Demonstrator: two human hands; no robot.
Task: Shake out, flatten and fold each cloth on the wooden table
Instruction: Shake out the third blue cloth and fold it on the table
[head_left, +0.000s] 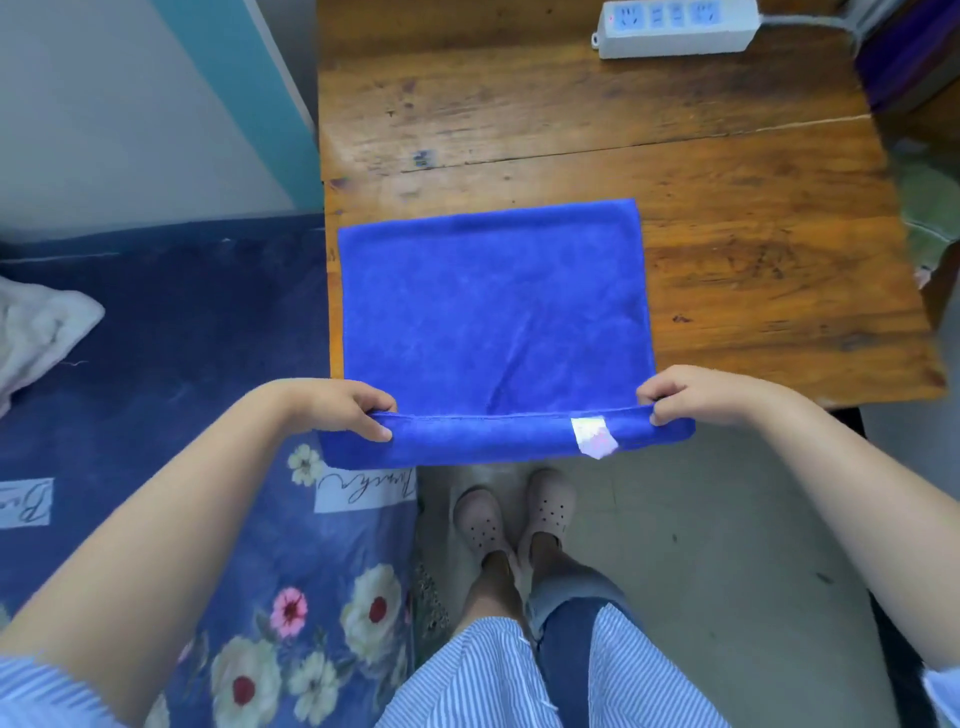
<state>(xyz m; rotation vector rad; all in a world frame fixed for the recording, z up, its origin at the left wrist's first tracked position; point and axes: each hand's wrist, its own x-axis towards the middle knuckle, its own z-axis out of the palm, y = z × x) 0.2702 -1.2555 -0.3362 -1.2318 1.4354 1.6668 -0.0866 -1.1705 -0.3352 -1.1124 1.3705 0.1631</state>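
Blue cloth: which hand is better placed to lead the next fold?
Neither clearly; probably both together. The left hand and right hand each pinch one near corner of the blue cloth at the edge of the wooden table. Their grip looks symmetric, and the far half lies flat.

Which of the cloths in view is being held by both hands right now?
The bright blue microfibre cloth on the wooden table, pinched at its near corners; the crumpled white cloth lies untouched on the bedding at left.
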